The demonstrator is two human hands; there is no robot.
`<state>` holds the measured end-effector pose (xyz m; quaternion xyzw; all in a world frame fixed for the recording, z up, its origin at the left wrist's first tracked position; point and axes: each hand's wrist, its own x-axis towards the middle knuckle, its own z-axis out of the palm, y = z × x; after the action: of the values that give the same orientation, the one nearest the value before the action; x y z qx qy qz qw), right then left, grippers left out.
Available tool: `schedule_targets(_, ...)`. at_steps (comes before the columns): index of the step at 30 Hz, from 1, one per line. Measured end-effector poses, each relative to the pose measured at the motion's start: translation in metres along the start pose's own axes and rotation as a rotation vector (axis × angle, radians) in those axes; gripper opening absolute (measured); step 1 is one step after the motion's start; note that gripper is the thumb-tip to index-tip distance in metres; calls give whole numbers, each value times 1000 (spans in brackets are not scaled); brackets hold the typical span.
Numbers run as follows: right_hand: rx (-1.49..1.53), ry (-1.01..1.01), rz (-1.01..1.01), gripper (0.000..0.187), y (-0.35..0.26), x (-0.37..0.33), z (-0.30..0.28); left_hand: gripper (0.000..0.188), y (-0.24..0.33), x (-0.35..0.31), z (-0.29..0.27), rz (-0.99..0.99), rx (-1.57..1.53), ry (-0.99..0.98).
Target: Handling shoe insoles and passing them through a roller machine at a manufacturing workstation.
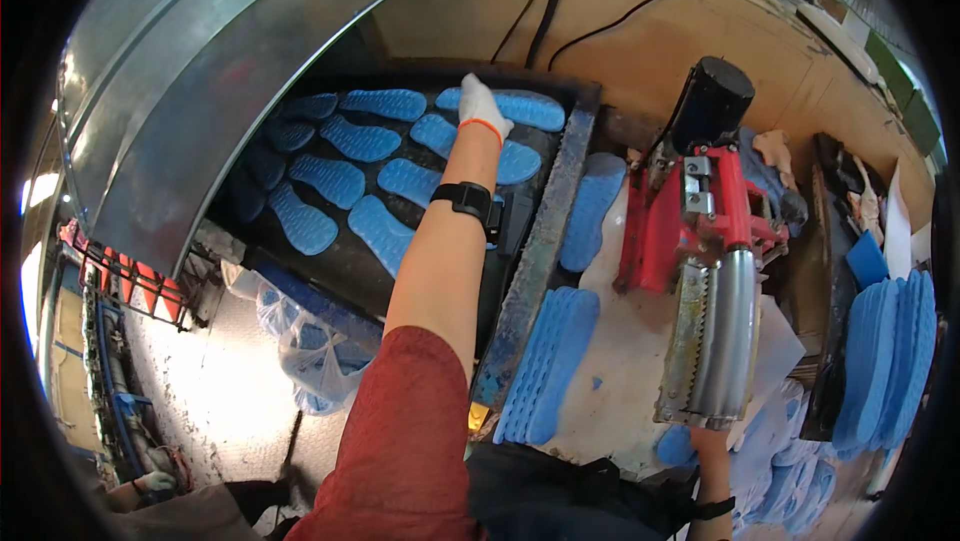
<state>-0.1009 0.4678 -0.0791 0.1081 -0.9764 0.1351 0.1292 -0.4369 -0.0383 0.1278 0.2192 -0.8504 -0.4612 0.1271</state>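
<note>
Far inside the tray (548,231), your left hand (482,106) partly covers a blue insole (532,110); others lie spread, probably to stay separate. Right of it, a machine (645,241) mostly hides your right hand (711,447). I can't tell either grip.

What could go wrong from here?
1. The gloved left hand is among closely spaced blue insoles; it might nudge a neighbour.
2. The right forearm disappears behind the metal roller; if that turns, pinching seems possible.
3. The insole stack beside the dark bed's rim could topple if bumped.
</note>
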Motion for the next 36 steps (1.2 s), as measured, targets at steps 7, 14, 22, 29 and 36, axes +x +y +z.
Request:
schedule_targets(7, -72, -71, 39, 53, 5, 5, 4, 22, 38, -190, -59, 126, -981, -252)
schedule_targets(14, 136, 56, 31, 43, -43, 38, -21, 18, -20, -283, 42, 526, 765, -109)
schedule_targets(22, -108, 24, 416, 69, -50, 36, -19, 35, -35, -257, 64, 559, 1335, -508)
schedule_targets(29, -27, 26, 454, 80, -43, 29, -18, 56, -31, -264, 59, 358, 1010, -632)
schedule_targets(36, 137, 89, 566, 106, -48, 34, -31, 63, -37, -246, 44, 235, 867, -711)
